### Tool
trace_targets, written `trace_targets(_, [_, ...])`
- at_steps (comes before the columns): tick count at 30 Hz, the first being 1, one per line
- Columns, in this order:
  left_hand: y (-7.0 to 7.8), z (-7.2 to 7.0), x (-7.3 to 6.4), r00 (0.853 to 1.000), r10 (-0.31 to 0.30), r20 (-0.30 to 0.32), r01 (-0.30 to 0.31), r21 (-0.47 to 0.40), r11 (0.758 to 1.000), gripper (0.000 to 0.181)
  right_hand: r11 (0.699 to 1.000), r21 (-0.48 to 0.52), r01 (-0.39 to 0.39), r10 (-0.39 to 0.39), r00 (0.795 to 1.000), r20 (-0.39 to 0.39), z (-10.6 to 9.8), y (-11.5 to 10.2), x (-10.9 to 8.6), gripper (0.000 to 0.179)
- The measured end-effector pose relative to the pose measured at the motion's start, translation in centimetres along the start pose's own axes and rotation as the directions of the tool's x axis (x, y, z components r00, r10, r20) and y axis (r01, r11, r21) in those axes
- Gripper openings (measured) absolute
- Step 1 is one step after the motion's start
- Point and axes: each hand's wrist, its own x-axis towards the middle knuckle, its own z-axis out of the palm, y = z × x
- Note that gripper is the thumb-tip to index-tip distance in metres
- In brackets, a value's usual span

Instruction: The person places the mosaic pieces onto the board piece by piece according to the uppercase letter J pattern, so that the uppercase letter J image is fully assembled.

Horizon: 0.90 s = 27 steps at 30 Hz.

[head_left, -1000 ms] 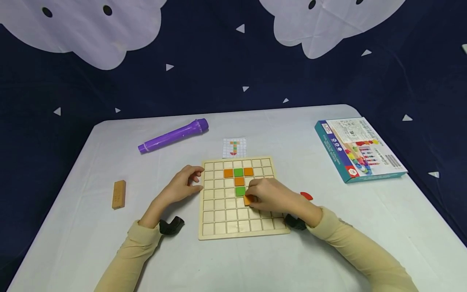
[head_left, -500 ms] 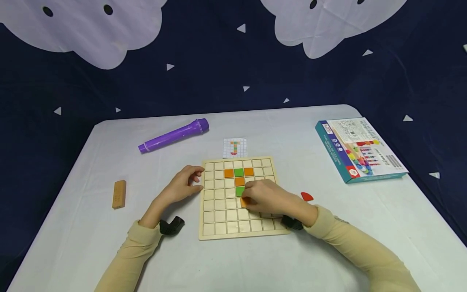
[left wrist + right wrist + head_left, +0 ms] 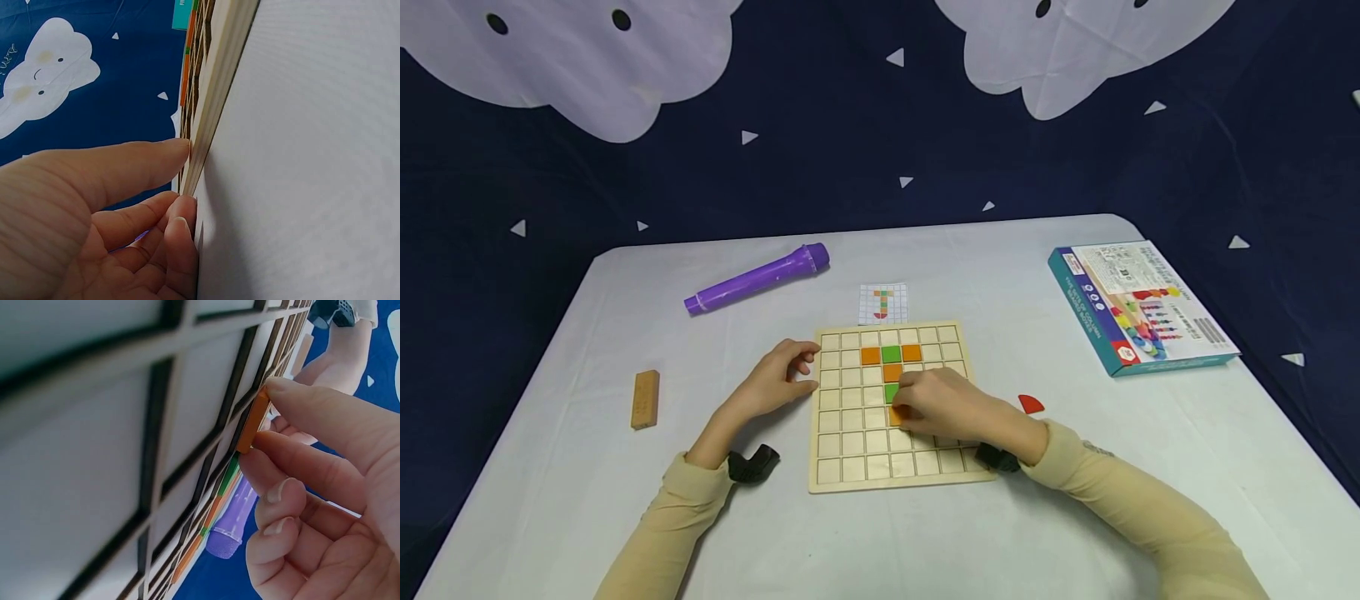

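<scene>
Thumb and fingertips of my right hand (image 3: 946,403) pinch an orange square tile (image 3: 253,422) close over the wooden grid board (image 3: 852,468). In the head view the tile is partly hidden by the fingers, just below a green tile (image 3: 891,393). Above that are an orange tile (image 3: 892,373) and a row with a green tile (image 3: 891,354) between two orange ones. My left hand (image 3: 771,379) touches the board's left edge, its thumb (image 3: 144,165) and fingers apart along the rim and relaxed.
A small pattern card (image 3: 883,304) lies just behind the board. To the right are a red quarter-round piece (image 3: 1030,404) and a boxed set (image 3: 1142,308). A purple toy microphone (image 3: 756,279) and a wooden block (image 3: 644,400) lie to the left.
My right hand has moved slightly left with the orange tile, bringing it in line under the green tile. The left hand has stayed at the board's edge.
</scene>
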Motion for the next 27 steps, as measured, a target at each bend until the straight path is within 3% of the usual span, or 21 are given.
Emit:
trace_targets(12, [-0.3,0.1,0.0,1.000,0.011,-0.006,-0.011,-0.006,1.000,0.049,1.000,0.017,0.021,-0.021,0.999,0.026,-0.1,0.0,0.1,0.010])
trace_targets(21, [-0.1,0.0,0.0,1.000,0.000,-0.002,0.000,-0.005,1.000,0.049,0.998,0.021,0.057,-0.056,0.996,-0.073,-1.0,1.0,-1.4,0.009])
trace_targets(27, [-0.1,0.0,0.0,1.000,0.003,-0.005,-0.003,-0.008,1.000,0.049,0.999,0.048,0.018,-0.013,0.994,-0.106,-1.5,2.2,-3.1,0.008])
